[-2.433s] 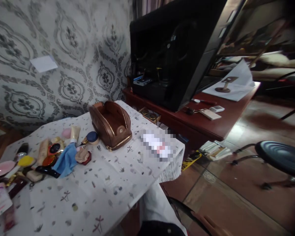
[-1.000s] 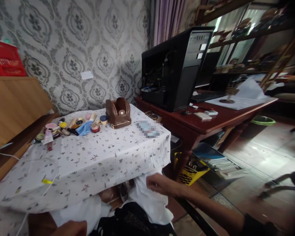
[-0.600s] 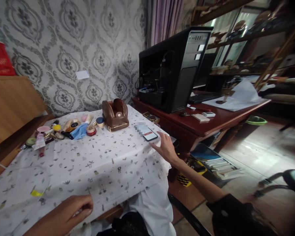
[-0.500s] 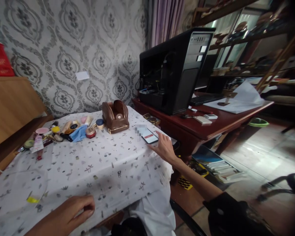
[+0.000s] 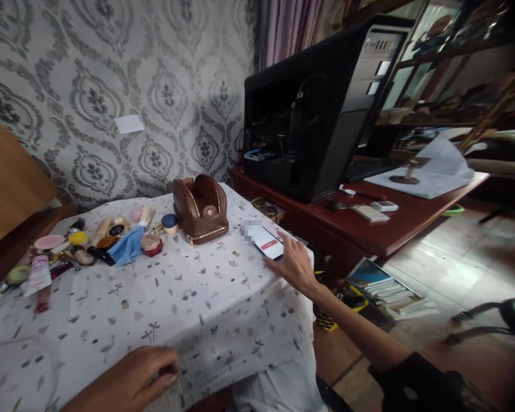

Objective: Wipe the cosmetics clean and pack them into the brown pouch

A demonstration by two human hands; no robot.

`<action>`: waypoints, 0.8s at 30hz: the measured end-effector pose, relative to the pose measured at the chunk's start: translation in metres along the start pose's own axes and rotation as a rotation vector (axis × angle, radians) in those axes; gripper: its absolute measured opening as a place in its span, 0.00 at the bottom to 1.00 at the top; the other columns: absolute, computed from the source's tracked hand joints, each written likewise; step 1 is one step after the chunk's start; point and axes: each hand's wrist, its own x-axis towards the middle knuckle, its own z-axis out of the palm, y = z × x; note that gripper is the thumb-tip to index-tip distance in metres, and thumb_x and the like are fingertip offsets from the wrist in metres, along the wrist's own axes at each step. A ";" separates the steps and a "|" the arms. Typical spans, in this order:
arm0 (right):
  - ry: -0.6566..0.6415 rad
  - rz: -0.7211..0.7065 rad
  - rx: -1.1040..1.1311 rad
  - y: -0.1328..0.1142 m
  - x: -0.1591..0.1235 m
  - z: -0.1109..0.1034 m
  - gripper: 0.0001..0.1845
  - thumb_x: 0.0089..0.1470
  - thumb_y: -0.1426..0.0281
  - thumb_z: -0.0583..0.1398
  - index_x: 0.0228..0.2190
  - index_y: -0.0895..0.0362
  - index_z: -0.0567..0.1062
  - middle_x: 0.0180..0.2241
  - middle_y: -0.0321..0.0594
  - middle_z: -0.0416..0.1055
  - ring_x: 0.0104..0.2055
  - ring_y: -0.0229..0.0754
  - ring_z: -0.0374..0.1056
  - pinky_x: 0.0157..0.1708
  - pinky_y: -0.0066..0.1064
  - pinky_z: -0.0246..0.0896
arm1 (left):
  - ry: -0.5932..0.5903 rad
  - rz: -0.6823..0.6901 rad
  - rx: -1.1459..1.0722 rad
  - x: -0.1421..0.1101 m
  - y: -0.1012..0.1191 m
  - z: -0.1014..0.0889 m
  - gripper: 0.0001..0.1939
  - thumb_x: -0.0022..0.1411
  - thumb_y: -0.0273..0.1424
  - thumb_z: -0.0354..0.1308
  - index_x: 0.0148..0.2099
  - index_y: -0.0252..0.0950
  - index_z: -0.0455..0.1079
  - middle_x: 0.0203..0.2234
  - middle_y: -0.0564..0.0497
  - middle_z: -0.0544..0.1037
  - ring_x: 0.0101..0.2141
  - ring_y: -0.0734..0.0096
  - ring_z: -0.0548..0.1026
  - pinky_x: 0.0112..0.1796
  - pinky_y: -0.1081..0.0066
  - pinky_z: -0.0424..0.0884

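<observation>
My right hand [image 5: 297, 260] holds a smartphone [image 5: 268, 243] by its near end, thumb on one side and fingers on the other. The phone lies face up near the table's right edge, its screen lit with a red button showing. My left hand [image 5: 148, 372] rests loosely curled over the near part of the tablecloth [image 5: 175, 306], with nothing visible in it. Left of the phone stands a brown cosmetic bag [image 5: 206, 223], its zip open. Beside the bag are a dark-lidded jar [image 5: 170, 223], a red jar [image 5: 151, 244] and a blue cloth [image 5: 129, 247].
More cosmetics, among them a pink-and-white tube [image 5: 39, 274] and a yellow round item [image 5: 78, 238], spread across the table's left side. A black computer case [image 5: 309, 114] stands on the red-brown desk [image 5: 369, 229] at right. A wooden headboard-like panel [image 5: 15, 183] borders the left.
The view has shifted a little closer and to the right. My right hand stays at the phone, and my left hand stays curled over the cloth.
</observation>
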 end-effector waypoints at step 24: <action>0.243 -0.548 0.236 -0.185 0.119 0.035 0.38 0.59 0.52 0.56 0.60 0.66 0.59 0.52 0.63 0.69 0.53 0.63 0.65 0.51 0.52 0.61 | 0.766 0.082 0.344 0.117 -0.056 -0.163 0.09 0.67 0.29 0.46 0.45 0.38 0.67 0.42 0.47 0.75 0.44 0.61 0.72 0.45 0.64 0.68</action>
